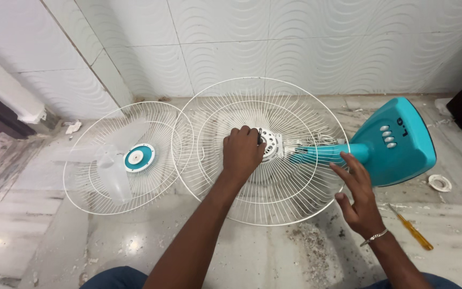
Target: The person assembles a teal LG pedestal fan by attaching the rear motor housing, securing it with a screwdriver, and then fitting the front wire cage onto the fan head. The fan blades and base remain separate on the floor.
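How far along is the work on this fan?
Done: front grille and clear blade lie off to the side. In hand: left hand grips the hub of the rear grille; right hand is open beside the teal stand. Left: rear grille still mounted.

Bright, even indoor light, mostly from overhead. Glare spots on the polished marble floor (135,243) at lower left. Soft short shadows under the rear fan guard (260,203) and under both arms. White wall tiles (306,43) well lit, not blown out. Wide-angle bend at the edges, tile seams curve. Focus sharp across centre; slight softness on the right hand (356,200).
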